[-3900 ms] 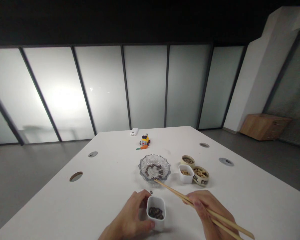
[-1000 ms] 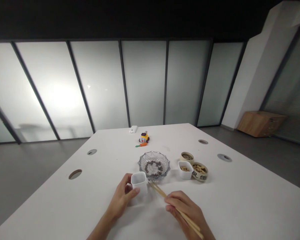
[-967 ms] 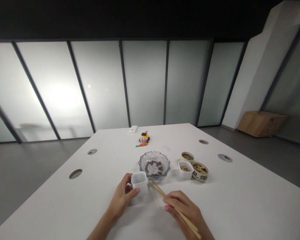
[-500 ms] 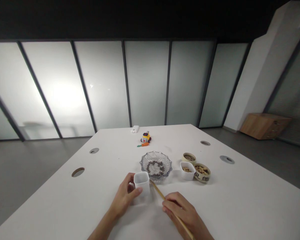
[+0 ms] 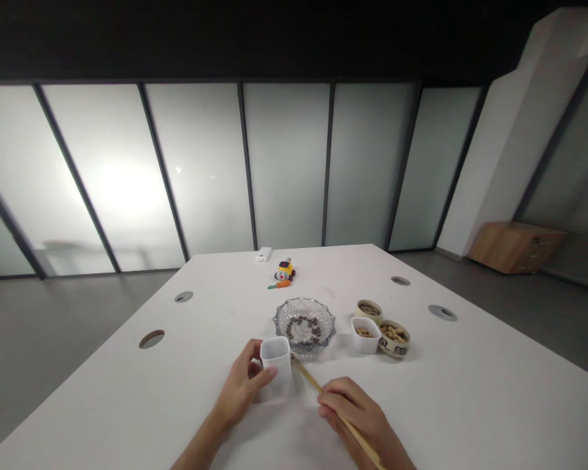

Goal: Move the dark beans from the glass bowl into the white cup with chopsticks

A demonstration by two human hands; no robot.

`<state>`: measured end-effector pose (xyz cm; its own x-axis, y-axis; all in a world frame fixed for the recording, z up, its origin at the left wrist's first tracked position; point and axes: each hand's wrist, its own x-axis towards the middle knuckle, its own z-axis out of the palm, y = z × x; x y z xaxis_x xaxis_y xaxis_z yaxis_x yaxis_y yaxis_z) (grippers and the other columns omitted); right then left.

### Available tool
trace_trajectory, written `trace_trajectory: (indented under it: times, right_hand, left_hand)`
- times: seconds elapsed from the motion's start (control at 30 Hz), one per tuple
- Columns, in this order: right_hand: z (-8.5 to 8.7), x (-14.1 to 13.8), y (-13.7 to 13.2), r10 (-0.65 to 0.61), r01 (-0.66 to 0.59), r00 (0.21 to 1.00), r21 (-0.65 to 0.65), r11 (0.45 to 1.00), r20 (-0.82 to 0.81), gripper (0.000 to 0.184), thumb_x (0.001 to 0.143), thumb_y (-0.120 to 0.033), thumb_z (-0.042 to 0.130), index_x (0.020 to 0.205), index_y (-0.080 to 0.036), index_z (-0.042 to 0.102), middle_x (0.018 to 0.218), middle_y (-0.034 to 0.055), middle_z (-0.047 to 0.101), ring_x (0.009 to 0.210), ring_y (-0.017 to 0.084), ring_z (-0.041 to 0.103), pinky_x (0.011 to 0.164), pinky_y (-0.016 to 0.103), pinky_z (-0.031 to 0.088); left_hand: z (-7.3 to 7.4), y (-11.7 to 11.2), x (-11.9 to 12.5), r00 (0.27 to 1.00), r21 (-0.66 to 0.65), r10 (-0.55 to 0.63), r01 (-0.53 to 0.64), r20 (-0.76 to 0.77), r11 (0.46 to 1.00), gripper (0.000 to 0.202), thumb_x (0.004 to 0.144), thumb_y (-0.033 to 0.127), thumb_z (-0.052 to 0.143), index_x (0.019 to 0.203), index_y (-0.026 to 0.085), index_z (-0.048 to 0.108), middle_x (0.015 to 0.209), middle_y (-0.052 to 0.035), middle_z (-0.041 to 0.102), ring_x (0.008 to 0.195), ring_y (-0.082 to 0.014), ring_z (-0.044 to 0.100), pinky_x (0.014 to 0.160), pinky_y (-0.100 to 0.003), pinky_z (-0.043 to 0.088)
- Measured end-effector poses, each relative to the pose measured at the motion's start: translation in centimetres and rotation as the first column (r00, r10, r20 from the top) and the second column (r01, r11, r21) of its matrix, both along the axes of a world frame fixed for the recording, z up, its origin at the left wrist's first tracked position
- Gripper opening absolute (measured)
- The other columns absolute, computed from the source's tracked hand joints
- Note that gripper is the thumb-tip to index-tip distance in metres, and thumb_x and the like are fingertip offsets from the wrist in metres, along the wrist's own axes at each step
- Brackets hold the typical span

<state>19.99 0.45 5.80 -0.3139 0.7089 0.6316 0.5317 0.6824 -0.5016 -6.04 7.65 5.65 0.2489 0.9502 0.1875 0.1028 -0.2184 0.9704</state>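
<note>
Two hands work at the near edge of the white tabletop [image 5: 186,391]. The left hand [image 5: 242,388] grasps a small white cup [image 5: 276,358], thumb and fingers wrapped round its sides, the cup standing just in front of a glass bowl [image 5: 304,324] of dark beads. The right hand [image 5: 360,418] is clenched on a pair of wooden chopsticks [image 5: 308,378], whose tips lie just beside the cup's right side.

Matt plastic cup [image 5: 276,358]; wooden chopsticks [image 5: 308,379]; glass bowl [image 5: 304,321]
</note>
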Motion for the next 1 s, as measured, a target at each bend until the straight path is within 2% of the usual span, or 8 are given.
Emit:
trace_trajectory:
  times: [0.13,0.4,0.7,0.9,1.0]
  right_hand:
    - [0.2,0.0,-0.2,0.006,-0.006,1.000,-0.035,0.999,-0.023,0.032,0.114,-0.031,0.047,0.092,-0.023,0.069,0.092,0.0047,0.071,0.079,0.016,0.074,0.072,0.021,0.061]
    - [-0.7,0.0,0.2,0.015,-0.015,0.998,-0.003,1.000,-0.060,0.019,0.111,-0.030,0.054,0.106,-0.025,0.072,0.098,0.0060,0.071,0.085,0.018,0.074,0.074,0.024,0.061]
    - [-1.1,-0.1,0.4,0.012,-0.014,0.999,-0.058,0.998,-0.038,0.024,0.112,-0.025,0.049,0.099,-0.024,0.068,0.096,0.0044,0.068,0.083,0.017,0.072,0.075,0.023,0.059]
    - [0.4,0.0,-0.1,0.005,-0.006,0.997,-0.012,1.000,-0.080,0.029,0.112,-0.029,0.049,0.095,-0.024,0.071,0.091,0.0043,0.070,0.079,0.016,0.073,0.072,0.022,0.060]
    - [1.4,0.6,-0.6,-0.045,0.051,0.987,0.037,0.998,-0.154,0.027,0.111,-0.030,0.053,0.096,-0.024,0.075,0.092,0.0053,0.073,0.079,0.017,0.075,0.072,0.021,0.062]
  left_hand:
    - [-0.1,0.0,-0.1,1.000,0.004,-0.003,0.003,-0.003,1.000,0.054,0.085,0.065,0.078,0.109,0.019,0.066,0.097,-0.0042,0.065,0.095,-0.0267,0.063,0.079,-0.031,0.048]
    - [0.0,0.0,0.0,1.000,-0.005,-0.006,0.006,-0.005,1.000,0.058,0.083,0.068,0.078,0.109,0.018,0.066,0.101,-0.0056,0.066,0.092,-0.0257,0.063,0.076,-0.030,0.047]
    - [0.2,0.0,-0.1,1.000,-0.001,0.000,0.000,-0.005,1.000,0.057,0.083,0.068,0.079,0.109,0.019,0.067,0.101,-0.0062,0.067,0.095,-0.0275,0.063,0.078,-0.031,0.049]
    - [0.1,0.0,0.0,1.000,-0.012,0.002,-0.002,-0.005,1.000,0.057,0.084,0.067,0.078,0.111,0.019,0.067,0.105,-0.0074,0.069,0.093,-0.0269,0.064,0.078,-0.031,0.049]
    - [-0.1,0.0,-0.1,1.000,-0.009,-0.004,0.004,-0.007,1.000,0.057,0.084,0.067,0.078,0.112,0.018,0.067,0.107,-0.0077,0.070,0.091,-0.0259,0.064,0.077,-0.030,0.048]
